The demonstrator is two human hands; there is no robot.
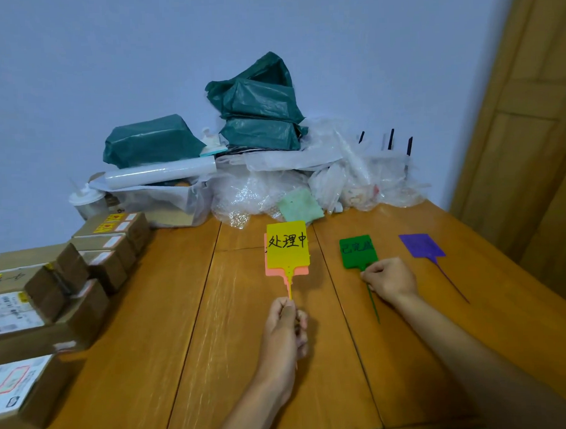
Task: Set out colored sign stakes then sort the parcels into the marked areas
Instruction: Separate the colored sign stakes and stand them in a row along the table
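Observation:
My left hand (285,331) grips the thin stems of a yellow sign stake (287,245) with black handwriting and a pink sign stake (302,271) stacked right behind it, holding both upright above the wooden table (189,332). To the right, a green sign stake (357,252) lies flat on the table, and my right hand (390,281) pinches it where the head meets the stem. Farther right, a purple sign stake (421,245) lies flat and untouched. Several brown cardboard parcels (45,289) with white labels are stacked along the table's left side.
Against the blue wall, dark green plastic bags (261,111), clear plastic wrap and bubble wrap (306,177) and a white roll (160,174) pile up at the table's back. A lidded cup (86,200) stands back left. A wooden door frame (530,106) rises on the right.

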